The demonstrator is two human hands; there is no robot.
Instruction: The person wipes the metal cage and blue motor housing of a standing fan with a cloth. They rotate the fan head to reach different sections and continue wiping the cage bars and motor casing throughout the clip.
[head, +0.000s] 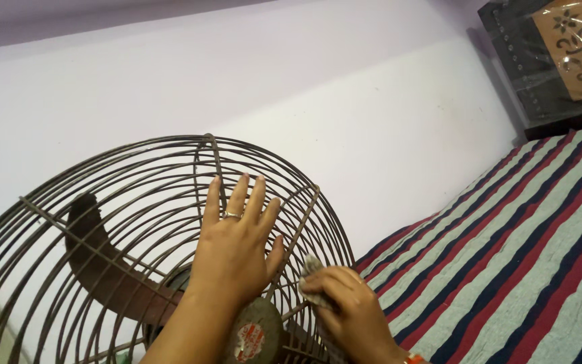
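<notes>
On wire fan cage (136, 202), left hand (234, 253) flat.

Dusty round wire fan guard (102, 222), tilted, with a small crumpled grey cloth (312, 268) pressed against its wires

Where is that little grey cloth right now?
In the head view, the grey cloth is pinched in the right hand, low and right of centre, pressed against the fan's wire guard just right of the flat left hand.
</notes>
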